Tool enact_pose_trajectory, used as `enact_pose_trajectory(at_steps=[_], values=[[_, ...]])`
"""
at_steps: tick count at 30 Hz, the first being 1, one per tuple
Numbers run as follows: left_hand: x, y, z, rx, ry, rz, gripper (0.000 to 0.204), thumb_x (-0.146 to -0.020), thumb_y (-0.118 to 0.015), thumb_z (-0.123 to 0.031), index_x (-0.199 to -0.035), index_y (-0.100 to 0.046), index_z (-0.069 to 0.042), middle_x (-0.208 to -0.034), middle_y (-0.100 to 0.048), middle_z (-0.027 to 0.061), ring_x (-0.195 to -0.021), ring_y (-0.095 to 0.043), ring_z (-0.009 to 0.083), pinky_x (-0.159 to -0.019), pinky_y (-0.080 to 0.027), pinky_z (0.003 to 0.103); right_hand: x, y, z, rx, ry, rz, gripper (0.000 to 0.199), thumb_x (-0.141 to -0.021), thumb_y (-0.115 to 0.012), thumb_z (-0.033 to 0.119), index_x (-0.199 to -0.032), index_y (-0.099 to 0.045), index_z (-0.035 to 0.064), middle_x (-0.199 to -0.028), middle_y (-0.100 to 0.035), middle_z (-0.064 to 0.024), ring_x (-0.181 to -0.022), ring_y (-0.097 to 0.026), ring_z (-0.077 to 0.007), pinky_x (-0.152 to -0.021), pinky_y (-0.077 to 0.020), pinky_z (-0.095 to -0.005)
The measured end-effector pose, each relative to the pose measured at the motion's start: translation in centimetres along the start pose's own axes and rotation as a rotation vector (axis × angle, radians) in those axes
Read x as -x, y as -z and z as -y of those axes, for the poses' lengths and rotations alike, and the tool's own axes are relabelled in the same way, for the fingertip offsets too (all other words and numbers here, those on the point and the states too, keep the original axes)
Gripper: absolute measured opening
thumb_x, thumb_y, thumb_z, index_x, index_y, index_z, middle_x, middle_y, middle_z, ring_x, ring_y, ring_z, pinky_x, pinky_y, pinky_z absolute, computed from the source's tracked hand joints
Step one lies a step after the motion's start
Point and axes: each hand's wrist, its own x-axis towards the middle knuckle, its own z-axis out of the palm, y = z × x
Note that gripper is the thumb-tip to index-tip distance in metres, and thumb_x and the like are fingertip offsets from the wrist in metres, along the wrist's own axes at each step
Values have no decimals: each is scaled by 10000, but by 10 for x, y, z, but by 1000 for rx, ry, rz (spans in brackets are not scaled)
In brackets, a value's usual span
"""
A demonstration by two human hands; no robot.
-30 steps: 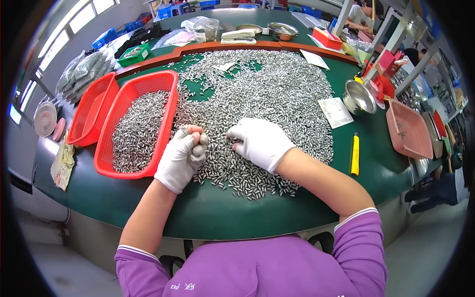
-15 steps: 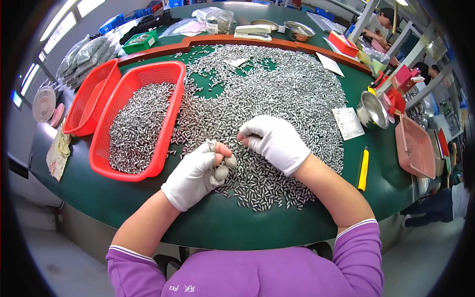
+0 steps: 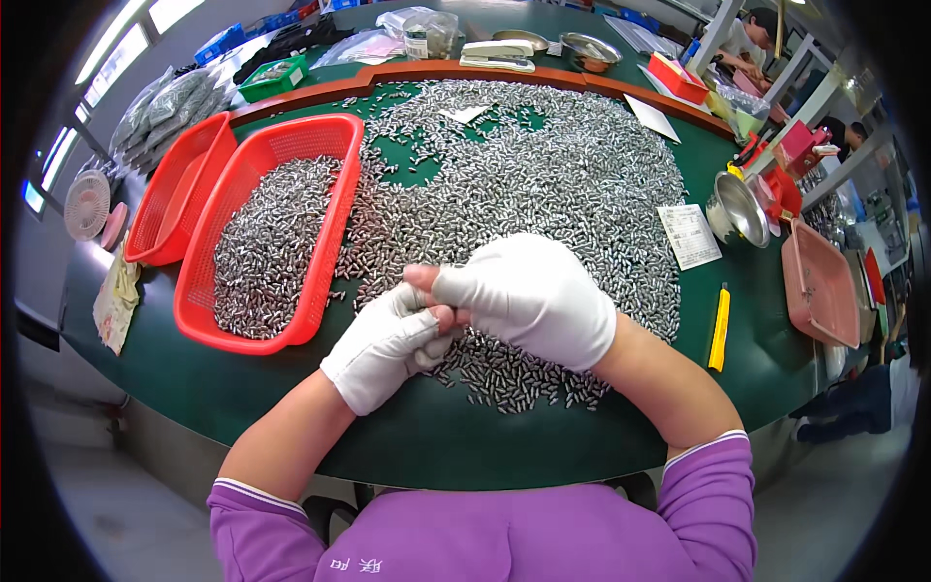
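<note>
A broad layer of small, shiny metal pieces, pointed at the ends, covers much of the green table. Over its near edge my two hands meet, each in a white glove with bare fingertips. My left hand has its fingers curled in, thumb tip against the right hand's fingers. From the right, my right hand reaches across with its back up, thumb and fingertips bent together over the left. Whatever lies between the fingertips is hidden. To the left, a red plastic basket holds a heap of the same pieces.
Another red basket leans beside the full one, near a stained cloth. On the right are a yellow cutter knife, a printed paper slip, a steel bowl and a pink tray. A wooden ledge borders the back.
My right hand has moved left from above the metal pieces and now touches my left hand. The left hand's fingers have drawn closer together. The view has shifted slightly.
</note>
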Motion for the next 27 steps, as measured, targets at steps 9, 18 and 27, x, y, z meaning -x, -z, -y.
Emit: enact_pose_trajectory(at_steps=[9, 18, 27], values=[[-4, 4, 2, 142, 15, -87, 204, -959, -608, -232, -1072, -561, -68, -880, -592, 16, -642, -483, 63, -584, -409, 188, 20, 0, -20, 374, -468, 219, 181, -806, -694, 252, -926, -680, 117, -878, -637, -78, -861, -630, -293, -762, -511, -412], [-3, 6, 3, 160, -13, -27, 220, -969, -590, -253, -1083, -568, -66, -892, -606, 18, -672, -508, 70, -611, -421, 194, 16, -9, -22, 452, -436, 224, 107, -799, -683, 208, -852, -657, 118, -803, -599, -80, -801, -613, -280, -718, -502, -410], [-5, 1, 2, 147, 0, 13, 310, -907, -677, -218, -1120, -502, -77, -934, -580, 13, -698, -501, 57, -623, -415, 198, 5, -5, -6, -118, -251, -1, 113, -767, -707, 124, -856, -668, 67, -828, -627, -90, -809, -624, -293, -726, -514, -386]])
